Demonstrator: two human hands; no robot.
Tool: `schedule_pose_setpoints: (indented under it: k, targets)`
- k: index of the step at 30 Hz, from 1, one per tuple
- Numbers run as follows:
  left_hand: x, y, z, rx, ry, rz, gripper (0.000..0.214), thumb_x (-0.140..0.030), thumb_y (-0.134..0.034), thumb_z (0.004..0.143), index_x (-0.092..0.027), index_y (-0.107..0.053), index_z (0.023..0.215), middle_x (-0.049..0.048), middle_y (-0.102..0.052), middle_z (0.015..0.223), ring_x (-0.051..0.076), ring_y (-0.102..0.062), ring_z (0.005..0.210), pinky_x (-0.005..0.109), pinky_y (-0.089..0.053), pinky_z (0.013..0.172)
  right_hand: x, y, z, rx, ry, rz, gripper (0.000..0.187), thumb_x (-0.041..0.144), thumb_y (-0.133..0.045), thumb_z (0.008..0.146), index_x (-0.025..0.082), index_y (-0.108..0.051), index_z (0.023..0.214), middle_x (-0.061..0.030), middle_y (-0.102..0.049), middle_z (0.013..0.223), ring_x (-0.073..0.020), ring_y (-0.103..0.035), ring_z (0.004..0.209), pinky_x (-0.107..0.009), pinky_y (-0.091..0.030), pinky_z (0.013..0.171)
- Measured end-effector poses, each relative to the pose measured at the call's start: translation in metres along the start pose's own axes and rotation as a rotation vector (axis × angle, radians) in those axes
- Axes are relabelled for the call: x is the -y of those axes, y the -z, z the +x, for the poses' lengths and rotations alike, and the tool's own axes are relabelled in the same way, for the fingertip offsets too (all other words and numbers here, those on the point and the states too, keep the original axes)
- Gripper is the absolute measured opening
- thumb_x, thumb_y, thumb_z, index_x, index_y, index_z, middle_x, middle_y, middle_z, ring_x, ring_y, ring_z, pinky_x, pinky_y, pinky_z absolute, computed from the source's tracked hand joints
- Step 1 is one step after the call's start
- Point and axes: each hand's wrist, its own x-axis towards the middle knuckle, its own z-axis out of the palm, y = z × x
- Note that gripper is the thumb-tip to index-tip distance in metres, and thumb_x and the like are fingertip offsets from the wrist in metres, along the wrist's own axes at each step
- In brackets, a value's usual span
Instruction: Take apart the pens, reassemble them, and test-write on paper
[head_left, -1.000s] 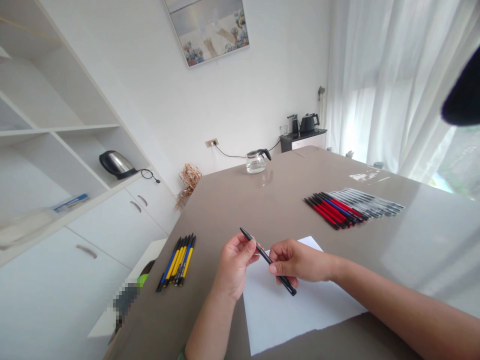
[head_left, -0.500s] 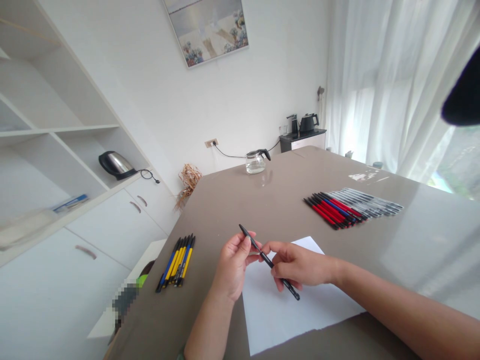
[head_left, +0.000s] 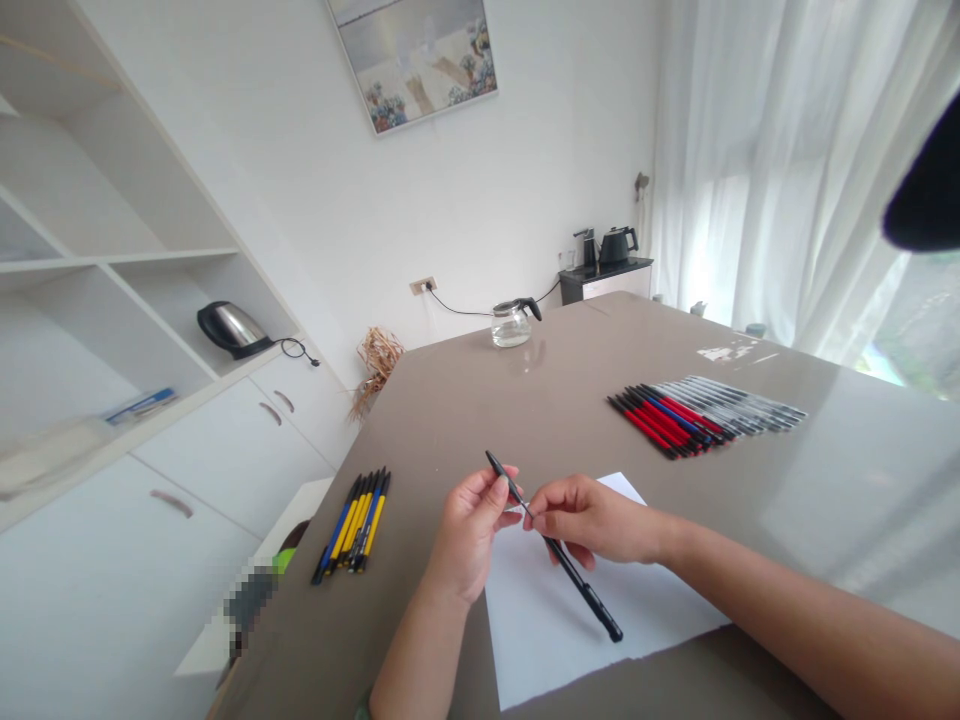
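Note:
A black pen (head_left: 574,572) slants from upper left to lower right between my two hands, above a white sheet of paper (head_left: 540,650). My left hand (head_left: 474,520) pinches its upper black section, whose pointed end sticks up past the fingertips. Thumb and fingers of my right hand (head_left: 589,520) are closed around the pen near its middle. A thin, lighter stretch shows between the two grips, and the long black barrel runs down past the right fingers over the paper. Part of the pen is hidden by those fingers.
Yellow and blue pens (head_left: 360,525) lie in a row on the table at left. Farther right is a group of red and blue pens (head_left: 660,425) beside clear pens (head_left: 739,405). A glass pot (head_left: 511,328) stands toward the far edge of the brown table (head_left: 465,405).
The barrel has slid down and to the right, so the pen's two sections now span a longer line. My right fingers have moved closer to my left hand.

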Motion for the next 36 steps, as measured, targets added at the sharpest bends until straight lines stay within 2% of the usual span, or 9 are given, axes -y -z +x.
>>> schedule_pose_setpoints:
  k: [4, 9, 12, 15, 18, 20, 23, 28, 36]
  targets:
    - [0.000, 0.003, 0.002, -0.049, 0.001, -0.054, 0.025, -0.031, -0.059, 0.070, -0.016, -0.059, 0.089, 0.0028, -0.056, 0.075, 0.011, -0.052, 0.069, 0.023, -0.041, 0.060, -0.001, 0.000, 0.000, 0.011, -0.011, 0.030, 0.020, 0.036, -0.049, 0.074, 0.016, -0.053, 0.074, 0.0034, -0.053, 0.056, -0.0033, -0.042, 0.035, -0.015, -0.031, 0.036]
    - [-0.001, 0.008, 0.005, -0.101, 0.000, -0.136, 0.028, -0.031, -0.062, 0.067, -0.017, -0.059, 0.091, 0.0017, -0.056, 0.075, 0.009, -0.051, 0.065, 0.020, -0.040, 0.056, -0.001, 0.001, -0.001, 0.021, -0.042, 0.009, 0.020, 0.035, -0.049, 0.073, 0.015, -0.054, 0.076, 0.0040, -0.051, 0.054, -0.0036, -0.042, 0.035, -0.015, -0.032, 0.037]
    - [-0.002, 0.016, 0.008, -0.146, -0.021, -0.106, 0.032, -0.033, -0.062, 0.066, -0.018, -0.060, 0.093, 0.0017, -0.056, 0.075, 0.009, -0.051, 0.065, 0.020, -0.041, 0.057, -0.001, 0.001, -0.001, 0.027, -0.061, -0.008, 0.021, 0.036, -0.049, 0.073, 0.015, -0.053, 0.075, 0.0031, -0.052, 0.056, -0.0036, -0.042, 0.036, -0.015, -0.033, 0.038]
    - [-0.002, 0.034, 0.015, -0.263, -0.071, 0.190, 0.035, -0.038, -0.060, 0.065, -0.018, -0.061, 0.094, 0.0037, -0.059, 0.077, 0.012, -0.053, 0.067, 0.023, -0.041, 0.059, -0.002, 0.002, -0.001, 0.019, -0.056, -0.013, 0.020, 0.036, -0.049, 0.073, 0.016, -0.051, 0.073, 0.0030, -0.053, 0.057, -0.0036, -0.042, 0.036, -0.016, -0.033, 0.038]
    - [0.001, 0.058, 0.023, -0.407, -0.116, 0.768, 0.033, -0.041, -0.057, 0.065, -0.018, -0.065, 0.088, 0.0072, -0.063, 0.077, 0.019, -0.056, 0.072, 0.028, -0.039, 0.062, -0.003, 0.003, 0.000, 0.007, -0.041, -0.015, 0.019, 0.035, -0.049, 0.074, 0.017, -0.051, 0.073, 0.0036, -0.053, 0.056, -0.0036, -0.042, 0.036, -0.016, -0.032, 0.039]
    - [0.004, 0.071, 0.028, -0.487, -0.087, 1.113, 0.031, -0.041, -0.056, 0.065, -0.020, -0.066, 0.085, 0.0092, -0.065, 0.079, 0.023, -0.057, 0.075, 0.030, -0.038, 0.064, -0.004, 0.003, -0.001, 0.005, -0.041, -0.017, 0.019, 0.035, -0.048, 0.074, 0.017, -0.051, 0.073, 0.0035, -0.053, 0.056, -0.0036, -0.042, 0.037, -0.016, -0.032, 0.039]
    - [0.009, 0.083, 0.034, -0.503, -0.034, 1.235, 0.023, -0.036, -0.060, 0.060, -0.020, -0.067, 0.076, 0.0127, -0.065, 0.077, 0.028, -0.058, 0.077, 0.033, -0.036, 0.064, -0.006, 0.004, -0.001, 0.006, -0.041, -0.018, 0.020, 0.036, -0.048, 0.074, 0.017, -0.050, 0.074, 0.0032, -0.052, 0.056, -0.0037, -0.041, 0.037, -0.016, -0.031, 0.039]
    - [0.012, 0.082, 0.036, -0.495, 0.020, 1.356, 0.019, -0.036, -0.060, 0.060, -0.020, -0.066, 0.069, 0.0154, -0.065, 0.077, 0.032, -0.057, 0.080, 0.036, -0.035, 0.067, -0.008, 0.005, -0.001, 0.000, -0.032, -0.014, 0.019, 0.035, -0.047, 0.074, 0.017, -0.051, 0.074, 0.0030, -0.052, 0.057, -0.0038, -0.042, 0.037, -0.016, -0.031, 0.039]
    - [0.012, 0.079, 0.036, -0.451, 0.120, 1.513, 0.024, -0.040, -0.056, 0.063, -0.020, -0.065, 0.073, 0.0106, -0.066, 0.082, 0.024, -0.058, 0.085, 0.028, -0.037, 0.070, -0.008, 0.006, 0.000, -0.004, -0.040, -0.006, 0.020, 0.036, -0.048, 0.073, 0.016, -0.051, 0.074, 0.0026, -0.054, 0.057, -0.0037, -0.041, 0.037, -0.016, -0.031, 0.038]
